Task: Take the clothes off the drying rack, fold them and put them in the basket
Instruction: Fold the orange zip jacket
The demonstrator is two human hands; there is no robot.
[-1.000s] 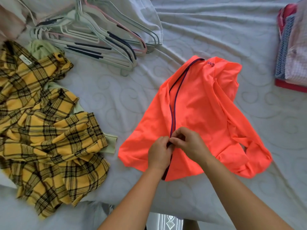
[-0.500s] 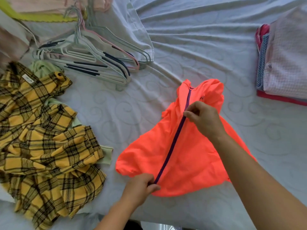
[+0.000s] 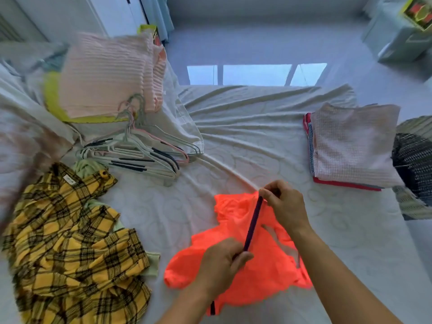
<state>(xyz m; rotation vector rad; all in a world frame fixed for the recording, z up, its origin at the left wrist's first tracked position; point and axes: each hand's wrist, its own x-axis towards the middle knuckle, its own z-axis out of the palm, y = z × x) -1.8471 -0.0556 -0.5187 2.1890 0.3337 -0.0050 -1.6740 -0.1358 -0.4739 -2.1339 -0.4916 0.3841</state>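
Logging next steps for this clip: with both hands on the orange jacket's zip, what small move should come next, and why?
Probably spread the orange jacket flat on the bed, zip facing up. The left hand and right hand pinch the dark zip taut between them, but the fabric on both sides lies bunched, so it does not look ready to fold.
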